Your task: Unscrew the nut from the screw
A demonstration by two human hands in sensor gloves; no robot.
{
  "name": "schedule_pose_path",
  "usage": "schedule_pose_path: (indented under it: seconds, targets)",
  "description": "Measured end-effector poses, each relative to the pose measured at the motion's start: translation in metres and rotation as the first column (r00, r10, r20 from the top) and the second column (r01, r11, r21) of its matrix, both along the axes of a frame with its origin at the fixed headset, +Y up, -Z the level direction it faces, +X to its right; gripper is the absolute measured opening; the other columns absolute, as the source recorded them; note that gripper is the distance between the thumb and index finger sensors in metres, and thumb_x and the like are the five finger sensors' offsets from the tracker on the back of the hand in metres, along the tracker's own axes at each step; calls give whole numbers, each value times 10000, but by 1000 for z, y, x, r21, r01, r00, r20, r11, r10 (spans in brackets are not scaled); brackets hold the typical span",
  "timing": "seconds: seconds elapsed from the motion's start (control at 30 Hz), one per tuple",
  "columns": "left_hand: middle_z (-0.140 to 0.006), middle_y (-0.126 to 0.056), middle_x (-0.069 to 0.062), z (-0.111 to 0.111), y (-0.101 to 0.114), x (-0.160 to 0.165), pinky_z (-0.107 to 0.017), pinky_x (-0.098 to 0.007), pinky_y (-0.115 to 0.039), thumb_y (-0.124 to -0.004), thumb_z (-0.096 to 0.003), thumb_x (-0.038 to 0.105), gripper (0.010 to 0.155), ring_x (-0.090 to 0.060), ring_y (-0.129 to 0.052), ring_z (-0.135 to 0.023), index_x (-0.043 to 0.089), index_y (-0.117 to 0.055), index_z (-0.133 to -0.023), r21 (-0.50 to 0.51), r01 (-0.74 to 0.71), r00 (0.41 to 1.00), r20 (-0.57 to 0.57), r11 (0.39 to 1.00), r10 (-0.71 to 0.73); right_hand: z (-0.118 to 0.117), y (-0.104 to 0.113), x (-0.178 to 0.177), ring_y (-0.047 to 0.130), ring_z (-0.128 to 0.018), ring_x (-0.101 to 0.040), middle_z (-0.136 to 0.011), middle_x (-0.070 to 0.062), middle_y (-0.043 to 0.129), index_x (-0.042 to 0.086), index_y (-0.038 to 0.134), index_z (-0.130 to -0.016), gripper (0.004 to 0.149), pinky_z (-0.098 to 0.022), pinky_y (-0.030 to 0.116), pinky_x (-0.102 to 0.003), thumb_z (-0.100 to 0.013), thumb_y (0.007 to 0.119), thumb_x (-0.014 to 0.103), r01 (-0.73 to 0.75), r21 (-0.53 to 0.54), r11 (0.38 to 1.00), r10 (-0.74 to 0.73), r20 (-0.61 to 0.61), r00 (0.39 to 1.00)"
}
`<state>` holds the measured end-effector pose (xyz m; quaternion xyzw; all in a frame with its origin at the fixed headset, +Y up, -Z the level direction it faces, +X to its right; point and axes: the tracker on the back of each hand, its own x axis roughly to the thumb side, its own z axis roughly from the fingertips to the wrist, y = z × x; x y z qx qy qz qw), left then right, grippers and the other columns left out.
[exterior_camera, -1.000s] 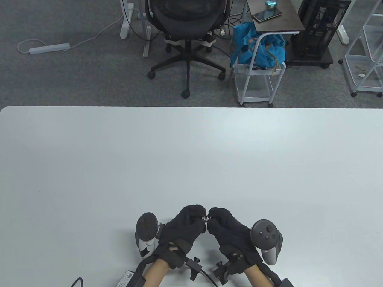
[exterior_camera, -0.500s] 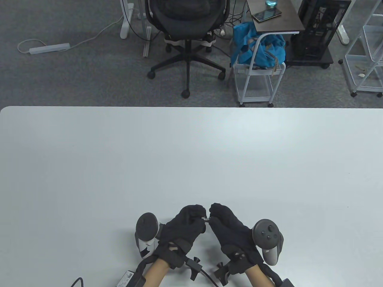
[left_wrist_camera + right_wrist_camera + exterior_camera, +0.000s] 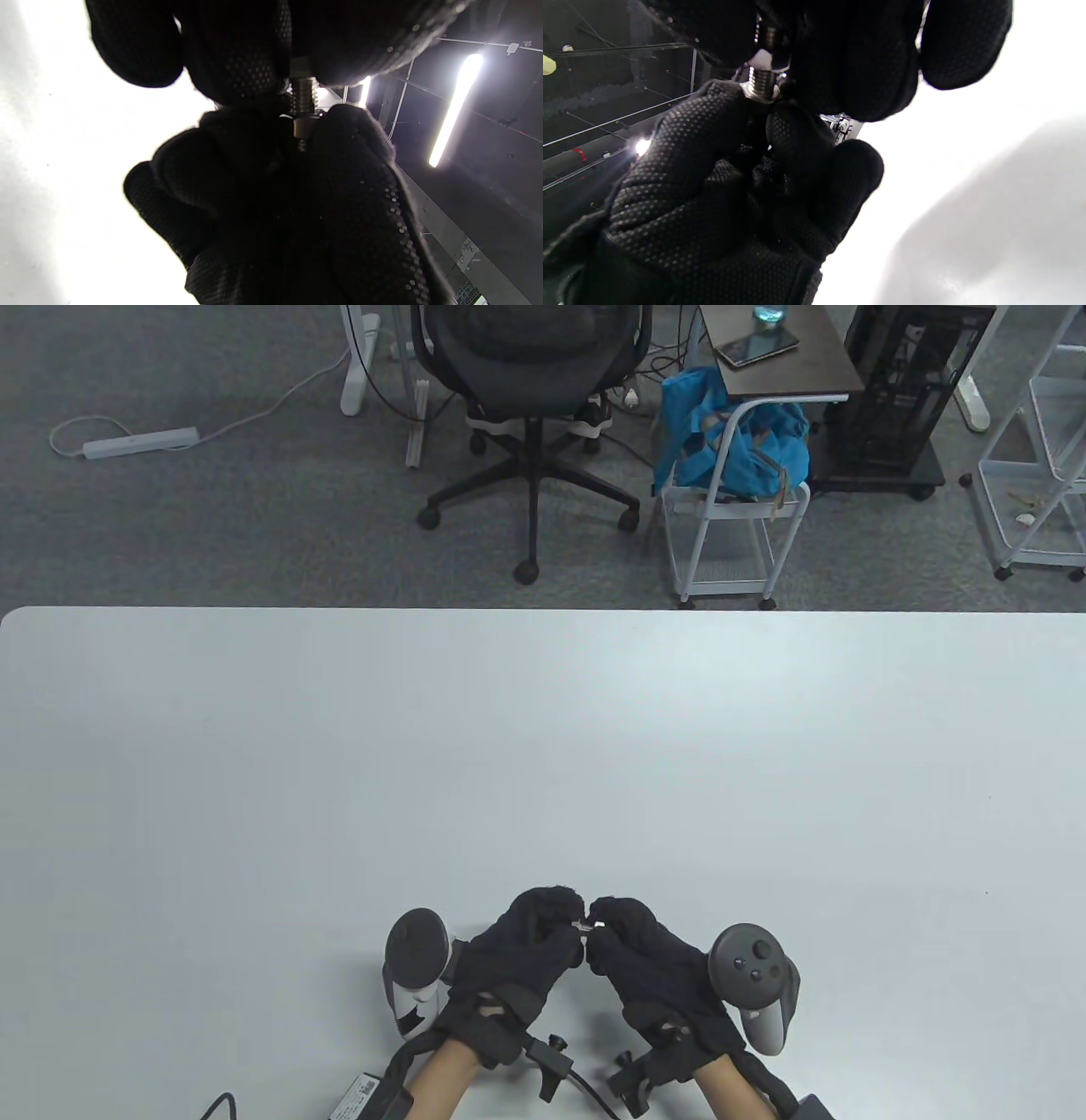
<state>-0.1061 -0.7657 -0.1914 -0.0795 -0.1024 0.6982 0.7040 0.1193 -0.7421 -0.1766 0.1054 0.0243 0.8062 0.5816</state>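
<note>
Both black-gloved hands meet low on the table, fingertips together. A small metal screw (image 3: 584, 927) runs between them. My left hand (image 3: 567, 920) pinches one end of it; my right hand (image 3: 604, 925) pinches the other end. In the left wrist view the bare thread (image 3: 303, 95) shows under my left fingers (image 3: 237, 63), and the nut (image 3: 303, 126) sits between the right hand's fingertips (image 3: 339, 178). In the right wrist view the thread (image 3: 763, 80) shows between my right fingers (image 3: 848, 55) and the left hand's (image 3: 691, 148). Most of the screw is hidden by the gloves.
The white table (image 3: 543, 746) stretches away beyond the hands. An office chair (image 3: 530, 381), a white cart with a blue bag (image 3: 734, 449) and a wire rack (image 3: 1039, 449) stand on the floor past the far edge. Cables trail at my wrists (image 3: 560, 1065).
My right hand rolled its fingers up and forward over the screw, then back down, its tracker shifting a little. The left hand stayed still. The screw stayed between the fingertips.
</note>
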Motion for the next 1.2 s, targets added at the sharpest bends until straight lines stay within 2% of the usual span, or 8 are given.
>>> schedule_pose_path:
  seconds: [0.27,0.53,0.67,0.77,0.87,0.97,1.2]
  targets:
    - [-863,-880,-141,-1,-1,1,-538,-575,-809,-852,-486,374,481,-244,-983,-537,244,-774,-943,1,15,999,31,1000,-15,0,0,1,945,-563,-322,-730,-120,898,61,692,-970,535,-525,786,-586,-540,756,373,-1,30,1000,1,13,1000]
    - [-854,-877,-147,-1,0,0,-536,-565,-815,-860,-475,365,474,-231,-980,-531,246,-777,-927,0,5,1000,3,1000,-5,0,1,0,886,-687,-374,-856,-143,823,141,659,-1020,526,-568,736,-614,-546,761,347,3,36,999,-3,-4,1000]
    - [-852,-879,-146,-1,1,0,-534,-563,-818,-862,-473,364,473,-229,-981,-528,249,-779,-924,7,-1,1000,-9,1000,1,0,-4,2,830,-741,-432,-918,-197,768,90,587,-1066,642,-573,689,-649,-558,713,463,17,-1,1000,-17,2,1000]
    - [-853,-878,-146,-1,1,0,-535,-563,-818,-861,-474,363,471,-228,-982,-529,251,-778,-924,11,1,1000,-3,1000,-1,-1,-7,3,856,-701,-465,-882,-227,816,51,623,-1050,672,-549,695,-663,-562,686,508,21,-46,999,-21,7,1000]
    - [-855,-876,-145,-1,1,0,-536,-561,-818,-862,-474,363,471,-227,-981,-530,251,-779,-923,14,6,1000,0,1000,-6,-1,-9,3,918,-610,-429,-781,-188,899,34,704,-986,625,-517,736,-644,-565,682,496,23,-62,998,-23,4,1000]
    - [-857,-875,-146,-1,0,0,-536,-563,-817,-859,-475,364,471,-227,-981,-531,252,-776,-925,13,6,1000,5,1000,-6,0,-6,2,943,-560,-371,-726,-136,919,47,720,-958,568,-507,770,-612,-561,701,453,16,-30,999,-16,7,1000]
    - [-856,-875,-146,0,1,0,-535,-562,-818,-858,-475,365,470,-228,-981,-530,251,-778,-924,12,3,1000,2,1000,-3,1,1,2,942,-589,-339,-754,-118,901,90,697,-984,527,-532,781,-590,-543,760,372,-1,46,999,0,9,1000]
